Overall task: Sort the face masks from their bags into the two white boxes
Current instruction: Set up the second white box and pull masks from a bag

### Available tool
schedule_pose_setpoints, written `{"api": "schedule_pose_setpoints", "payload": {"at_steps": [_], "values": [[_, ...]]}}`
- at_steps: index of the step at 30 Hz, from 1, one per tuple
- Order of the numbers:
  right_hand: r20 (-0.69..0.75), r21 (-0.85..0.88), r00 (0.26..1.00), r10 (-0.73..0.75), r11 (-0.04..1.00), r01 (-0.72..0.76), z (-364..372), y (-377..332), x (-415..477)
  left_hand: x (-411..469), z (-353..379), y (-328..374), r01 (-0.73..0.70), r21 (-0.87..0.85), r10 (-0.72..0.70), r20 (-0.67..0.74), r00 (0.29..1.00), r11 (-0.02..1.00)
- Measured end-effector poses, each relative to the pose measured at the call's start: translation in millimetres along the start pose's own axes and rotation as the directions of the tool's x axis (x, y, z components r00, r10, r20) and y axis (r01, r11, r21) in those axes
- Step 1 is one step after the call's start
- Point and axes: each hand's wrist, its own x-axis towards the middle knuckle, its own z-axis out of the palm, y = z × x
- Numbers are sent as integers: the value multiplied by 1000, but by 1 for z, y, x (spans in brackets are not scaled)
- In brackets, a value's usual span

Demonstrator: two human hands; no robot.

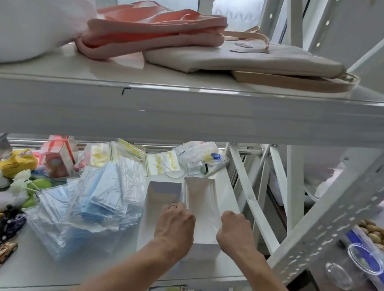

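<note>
Head view. Gripping the right white box (202, 200) from both sides: with the left hand (175, 223), fingers curled over its left wall, and with the right hand (234, 231), clenched on the opposite wall. Just beyond and left of the left hand, alongside that box, the left white box (163, 189), open-topped. Farther left, bagged blue face masks (106, 195) heaped on the lower shelf (33, 271).
</note>
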Motion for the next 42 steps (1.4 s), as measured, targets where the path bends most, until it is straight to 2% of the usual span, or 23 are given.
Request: {"api": "schedule_pose_setpoints", "payload": {"at_steps": [2,4,8,10,13,15,17,21,23,25,27,29,30,31,34,36,38,40,42], "values": [[-44,-52,999,-20,999,17,2,-8,-2,6,0,3,54,-7,-54,11,999,999],[-65,-18,997,-49,999,48,6,-7,1,11,0,5,105,-6,-104,32,994,994],[-58,197,996,-74,977,84,9,6,4,15,6,5,187,-11,-187,34,982,982],[-28,288,997,-77,954,81,10,14,6,17,8,5,171,-1,-171,-7,985,985],[-14,297,997,-75,952,75,9,20,6,23,6,15,17,54,-16,-23,1000,998],[4,278,997,-72,958,68,9,20,7,25,1,26,-43,31,43,15,999,999],[35,253,998,-56,967,45,10,18,8,27,-5,36,-34,-37,37,61,997,999],[29,155,999,-24,988,19,9,12,13,35,-16,45,148,-241,-72,297,952,959],[-7,99,1000,-31,995,31,10,7,12,42,-19,46,309,-424,-96,453,887,852],[-34,77,999,-20,997,23,14,3,11,44,-20,44,443,-533,-99,554,827,721],[-57,99,998,-1,995,7,19,2,9,43,-16,43,565,-600,-118,620,776,566],[-55,149,998,15,989,-7,21,2,8,42,-14,43,672,-661,-144,669,729,334],[-43,171,999,21,985,-13,20,2,8,43,-12,43,697,-666,-154,684,713,267],[-31,191,999,26,981,-20,19,3,8,44,-10,42,710,-659,-160,695,701,246],[1,257,999,48,965,-46,16,4,8,49,0,39,712,-647,-170,696,698,272],[24,270,999,28,962,-34,17,6,9,50,6,40,689,-611,-245,652,717,389],[23,252,1000,-3,968,-3,19,7,9,50,7,42,633,-569,-362,524,771,525],[-2,238,1000,7,971,-7,22,10,10,46,-3,40,565,-647,-408,396,823,512],[-35,204,999,36,979,-28,22,14,10,32,-24,28,450,-804,-384,302,872,389]]}}
